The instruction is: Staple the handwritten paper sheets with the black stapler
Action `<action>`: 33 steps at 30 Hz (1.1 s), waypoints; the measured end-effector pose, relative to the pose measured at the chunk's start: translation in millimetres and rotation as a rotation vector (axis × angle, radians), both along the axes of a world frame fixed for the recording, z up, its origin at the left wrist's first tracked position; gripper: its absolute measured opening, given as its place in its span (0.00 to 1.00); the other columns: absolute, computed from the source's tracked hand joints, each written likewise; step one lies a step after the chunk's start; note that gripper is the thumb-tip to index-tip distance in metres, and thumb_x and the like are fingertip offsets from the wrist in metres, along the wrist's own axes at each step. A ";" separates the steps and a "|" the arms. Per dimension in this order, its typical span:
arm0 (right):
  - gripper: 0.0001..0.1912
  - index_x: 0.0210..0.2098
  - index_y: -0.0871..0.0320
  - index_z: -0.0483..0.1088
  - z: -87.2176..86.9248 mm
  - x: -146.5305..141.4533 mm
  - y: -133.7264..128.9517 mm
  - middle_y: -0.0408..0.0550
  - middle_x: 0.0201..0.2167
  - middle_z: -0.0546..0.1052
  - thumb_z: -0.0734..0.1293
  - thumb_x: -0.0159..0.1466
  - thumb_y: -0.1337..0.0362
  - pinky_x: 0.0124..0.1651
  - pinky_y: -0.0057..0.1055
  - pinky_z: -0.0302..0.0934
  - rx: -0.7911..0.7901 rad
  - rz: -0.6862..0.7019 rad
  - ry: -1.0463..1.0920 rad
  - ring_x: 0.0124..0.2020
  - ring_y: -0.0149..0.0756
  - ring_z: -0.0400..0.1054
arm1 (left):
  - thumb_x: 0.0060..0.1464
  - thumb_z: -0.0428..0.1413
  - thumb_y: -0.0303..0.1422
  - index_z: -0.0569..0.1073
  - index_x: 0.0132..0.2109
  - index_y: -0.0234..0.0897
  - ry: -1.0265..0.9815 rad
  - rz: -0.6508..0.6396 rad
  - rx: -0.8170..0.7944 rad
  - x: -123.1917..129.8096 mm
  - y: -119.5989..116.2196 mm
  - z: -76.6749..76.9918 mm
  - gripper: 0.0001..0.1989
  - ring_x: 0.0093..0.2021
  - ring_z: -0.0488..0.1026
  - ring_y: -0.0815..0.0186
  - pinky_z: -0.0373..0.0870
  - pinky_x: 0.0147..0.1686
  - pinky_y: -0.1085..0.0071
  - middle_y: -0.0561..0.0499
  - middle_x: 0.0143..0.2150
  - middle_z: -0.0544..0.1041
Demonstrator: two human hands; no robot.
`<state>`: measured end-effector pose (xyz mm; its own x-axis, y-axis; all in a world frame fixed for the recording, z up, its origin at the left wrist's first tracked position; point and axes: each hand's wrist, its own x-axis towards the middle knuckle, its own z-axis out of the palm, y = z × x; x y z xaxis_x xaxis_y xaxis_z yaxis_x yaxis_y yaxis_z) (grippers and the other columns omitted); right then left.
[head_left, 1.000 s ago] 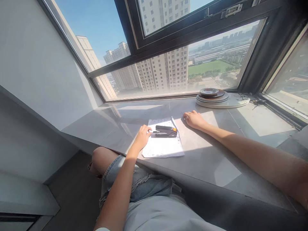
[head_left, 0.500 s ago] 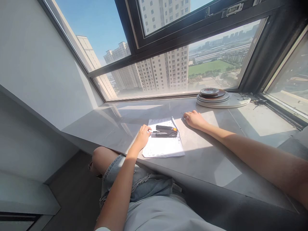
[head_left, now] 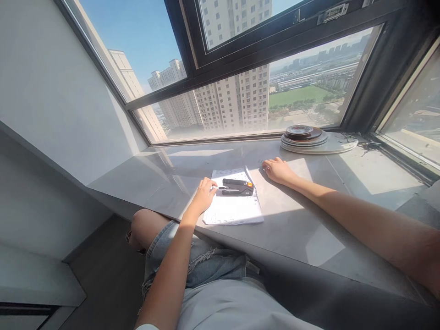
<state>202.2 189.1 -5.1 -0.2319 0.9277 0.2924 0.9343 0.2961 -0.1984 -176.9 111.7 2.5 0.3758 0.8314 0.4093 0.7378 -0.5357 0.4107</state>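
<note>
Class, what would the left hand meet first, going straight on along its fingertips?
Probably the black stapler, lying on the papers: the left hand points at its left end, though depth leaves contact unclear.

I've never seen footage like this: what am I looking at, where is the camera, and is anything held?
There is no machine, just a person's two bare hands. One head-worn camera looks forward and down. On a pale grey tiled ledge lie printed white paper sheets, with an opened black stapler with an orange patch on them. The left hand has its fingertips at the stapler's open end; whether they pinch a part is too small to tell. The right hand rests on the ledge near stacked brown and white plates, holding nothing visible.
</note>
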 end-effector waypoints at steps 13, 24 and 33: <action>0.16 0.48 0.56 0.75 -1.7 -0.3 1.6 0.58 0.49 0.81 0.57 0.71 0.65 0.46 0.41 0.58 -0.015 -0.012 -0.004 0.51 0.54 0.64 | 0.66 0.60 0.29 0.77 0.52 0.43 -0.084 0.065 0.042 -2.1 -0.6 -0.2 0.10 0.48 0.73 0.60 0.71 0.53 0.60 0.49 0.47 0.77; 0.20 0.48 0.55 0.74 24.7 -30.6 -35.0 0.56 0.46 0.78 0.53 0.77 0.56 0.54 0.42 0.64 0.157 0.373 0.390 0.48 0.48 0.70 | 0.61 0.62 0.33 0.78 0.43 0.41 -0.328 0.222 -0.085 -2.1 -6.5 7.4 0.04 0.46 0.82 0.59 0.75 0.50 0.62 0.49 0.41 0.84; 0.27 0.62 0.55 0.68 14.9 -63.5 -59.4 0.57 0.52 0.78 0.65 0.72 0.45 0.53 0.43 0.69 -0.080 0.709 0.282 0.48 0.49 0.74 | 0.65 0.60 0.36 0.75 0.52 0.40 -0.560 0.071 -0.316 22.3 -33.6 8.6 0.11 0.49 0.84 0.56 0.77 0.49 0.62 0.45 0.43 0.86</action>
<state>138.6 129.7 9.9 -0.7062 0.6055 0.3668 0.4371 0.7805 -0.4469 -154.6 78.1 11.1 0.1163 0.9589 0.2587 0.3949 -0.2836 0.8739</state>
